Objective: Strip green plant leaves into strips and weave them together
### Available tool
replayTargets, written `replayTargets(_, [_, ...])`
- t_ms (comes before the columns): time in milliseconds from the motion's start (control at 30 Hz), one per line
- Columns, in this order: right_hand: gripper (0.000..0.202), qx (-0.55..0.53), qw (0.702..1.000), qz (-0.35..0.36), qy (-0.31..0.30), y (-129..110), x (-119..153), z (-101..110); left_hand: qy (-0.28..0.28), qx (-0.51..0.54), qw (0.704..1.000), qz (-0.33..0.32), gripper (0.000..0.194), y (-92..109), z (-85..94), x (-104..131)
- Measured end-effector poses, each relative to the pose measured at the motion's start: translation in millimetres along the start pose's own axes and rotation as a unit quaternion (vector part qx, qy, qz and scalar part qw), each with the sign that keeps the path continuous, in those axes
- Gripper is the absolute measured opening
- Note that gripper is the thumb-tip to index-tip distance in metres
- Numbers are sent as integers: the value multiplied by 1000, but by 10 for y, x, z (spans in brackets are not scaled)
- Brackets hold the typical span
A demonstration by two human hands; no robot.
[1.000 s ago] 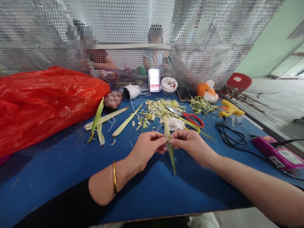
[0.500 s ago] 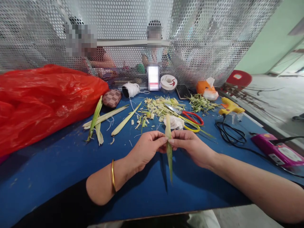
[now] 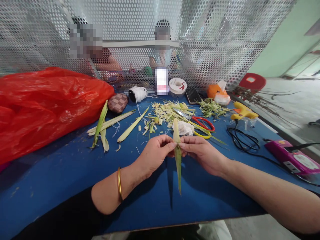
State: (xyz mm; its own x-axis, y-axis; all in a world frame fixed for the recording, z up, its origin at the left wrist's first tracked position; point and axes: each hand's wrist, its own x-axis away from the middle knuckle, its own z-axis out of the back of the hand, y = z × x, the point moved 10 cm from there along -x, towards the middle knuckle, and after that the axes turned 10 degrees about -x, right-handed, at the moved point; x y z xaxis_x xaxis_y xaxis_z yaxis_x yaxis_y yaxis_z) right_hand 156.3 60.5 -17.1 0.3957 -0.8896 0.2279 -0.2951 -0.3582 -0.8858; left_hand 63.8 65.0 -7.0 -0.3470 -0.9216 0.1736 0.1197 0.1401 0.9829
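One husk leaf (image 3: 178,160) pinched by left hand (image 3: 156,151) and right hand (image 3: 203,153)

Each thumb presses against curled fingers with the leaf clamped between, the left hand gripping its left edge, the right its right edge, thumb tips nearly meeting at midlength. The pale end points away beyond the fingers; the green tip hangs nearer, above the bench (image 3: 140,210). Just beyond the fingers lies a crumpled white wad (image 3: 183,129), with scissors (image 3: 194,118) past it to the right and a heap of clippings (image 3: 163,112) farther off. Well left of the fingers lies a pale husk strip (image 3: 132,126); well to the right, a yellow glue gun (image 3: 243,111).
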Motion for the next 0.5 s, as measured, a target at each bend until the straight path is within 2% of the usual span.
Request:
replayTargets(267, [14, -8, 1000, 8, -12, -76, 48, -31, 64, -117, 991, -32, 13, 77, 153, -5])
replayTargets(500, [10, -14, 998, 48, -26, -225, 123, -82, 125, -145, 981, -20, 10, 45, 329, -21])
